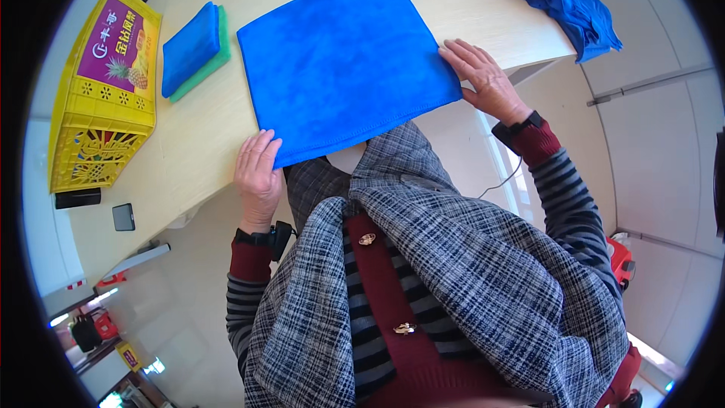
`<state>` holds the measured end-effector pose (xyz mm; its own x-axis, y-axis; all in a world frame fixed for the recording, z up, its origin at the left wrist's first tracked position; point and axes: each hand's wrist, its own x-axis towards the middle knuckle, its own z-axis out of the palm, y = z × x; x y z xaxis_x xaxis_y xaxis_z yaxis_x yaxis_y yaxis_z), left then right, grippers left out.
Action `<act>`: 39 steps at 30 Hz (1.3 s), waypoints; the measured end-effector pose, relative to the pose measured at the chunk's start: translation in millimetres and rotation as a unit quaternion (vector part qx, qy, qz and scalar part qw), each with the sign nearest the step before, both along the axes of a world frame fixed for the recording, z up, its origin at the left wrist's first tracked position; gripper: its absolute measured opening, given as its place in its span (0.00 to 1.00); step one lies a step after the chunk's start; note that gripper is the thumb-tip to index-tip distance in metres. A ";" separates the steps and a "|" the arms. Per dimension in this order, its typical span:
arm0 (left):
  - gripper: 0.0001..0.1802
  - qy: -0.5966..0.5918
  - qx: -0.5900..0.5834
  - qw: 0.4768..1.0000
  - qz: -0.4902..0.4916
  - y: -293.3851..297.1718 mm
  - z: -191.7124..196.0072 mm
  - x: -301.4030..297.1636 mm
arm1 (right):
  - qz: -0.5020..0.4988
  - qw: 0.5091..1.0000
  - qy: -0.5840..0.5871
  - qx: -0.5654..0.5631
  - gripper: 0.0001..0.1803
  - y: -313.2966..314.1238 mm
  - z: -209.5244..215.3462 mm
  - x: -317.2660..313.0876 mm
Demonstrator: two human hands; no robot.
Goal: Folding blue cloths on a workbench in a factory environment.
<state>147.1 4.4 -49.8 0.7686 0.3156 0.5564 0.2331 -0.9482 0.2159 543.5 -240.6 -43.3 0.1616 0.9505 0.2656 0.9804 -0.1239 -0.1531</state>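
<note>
The step in hand looks like squaring up a large blue cloth [343, 60] at its near side, probably as part of folding it. The cloth lies flat on the pale table [195, 153], in front of the person, and its near side hides the front edge of the tabletop there. That near side shows more than one hemmed line (so the cloth seems doubled already, though the layers are hard to count).

The left hand [258, 177] has its fingertips over the near left corner; whether the thumb pinches from below cannot be told. The right hand [487, 81] is loose, its fingers spread on the right edge and its thumb near the near right corner, not closed around the fabric.

If another fold is due, the next move calls for a light pinch at matching corners and an even lift, keeping the layers aligned. The small folded blue cloth [190, 49] on a green cloth [217, 69], to the left, suggests a more compact finish.
</note>
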 end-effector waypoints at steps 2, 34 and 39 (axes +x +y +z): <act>0.25 -0.006 -0.022 1.000 -0.002 -0.4 4.4 5.1 | 0.002 0.999 -0.041 0.001 0.48 6.2 -5.0 1.7; 0.14 -0.122 -0.479 0.863 0.102 170.2 -19.7 87.4 | -0.208 0.846 0.488 -0.052 0.35 155.9 35.4 48.4; 0.21 -0.081 -0.377 0.899 0.207 130.3 -6.4 74.5 | -0.243 0.825 0.511 0.017 0.35 123.9 45.9 28.2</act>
<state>221.6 134.7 -56.2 0.4271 0.8903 0.1582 0.4390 -0.3571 0.8245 571.8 -116.7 2.6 0.6764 0.7030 -0.2200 0.1745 -0.4430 -0.8794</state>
